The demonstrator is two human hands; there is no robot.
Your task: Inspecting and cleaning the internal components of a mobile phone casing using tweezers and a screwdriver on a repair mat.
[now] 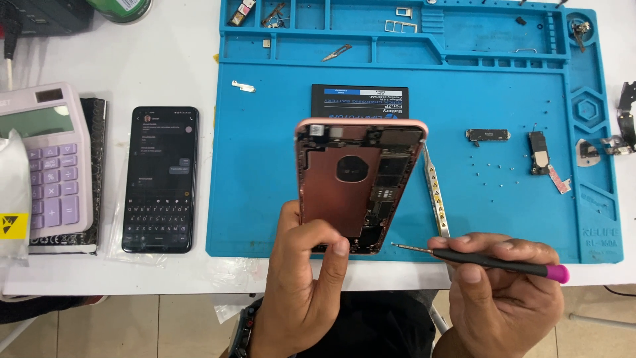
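Note:
My left hand (301,278) holds up an opened pink phone housing (354,179), its inside facing me, with circuit boards along its right side and a round hole in the middle plate. My right hand (500,285) grips a thin screwdriver (490,260) with a black shaft and pink end cap; its tip points left, just right of the housing's lower corner. A black phone battery (360,101) lies on the blue work mat (265,172) behind the housing. Metal tweezers (435,189) lie on the mat beside the housing's right edge.
Small parts (487,134) and tiny screws are scattered on the mat's right half, more parts in its top trays. A black smartphone (159,178) with a lit screen lies left of the mat, a lilac calculator (48,159) farther left. Brackets (623,126) sit at the right edge.

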